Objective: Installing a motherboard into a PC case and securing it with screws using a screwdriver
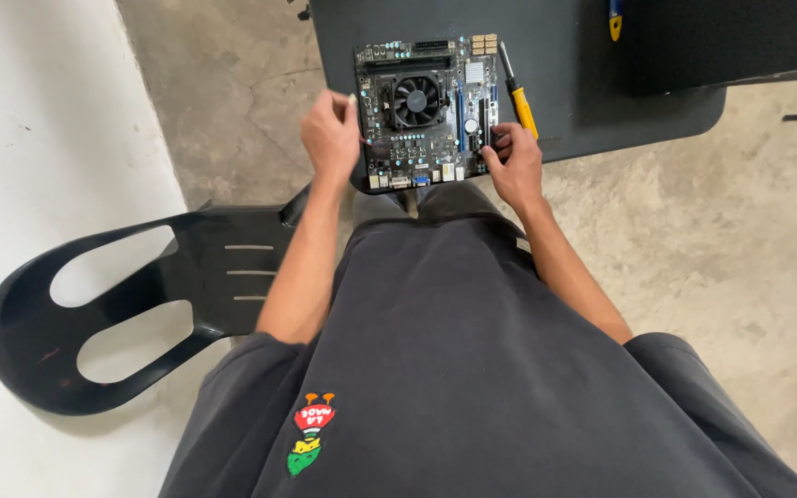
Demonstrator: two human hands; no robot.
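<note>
A circuit board with a round black fan lies at the near edge of a dark desk. The left hand, fingers clenched around something small, rests at its left edge; the right hand pinches its lower right corner. A yellow-handled screwdriver lies just beside the board.

A black plastic chair stands beside the dark table, on seemingly concrete floor.

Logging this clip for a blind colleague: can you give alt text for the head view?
Seen from above, a person's left hand and right hand grip opposite edges of a motherboard on a dark table. A yellow-handled screwdriver lies beside the board, and a black plastic chair stands at left.
</note>
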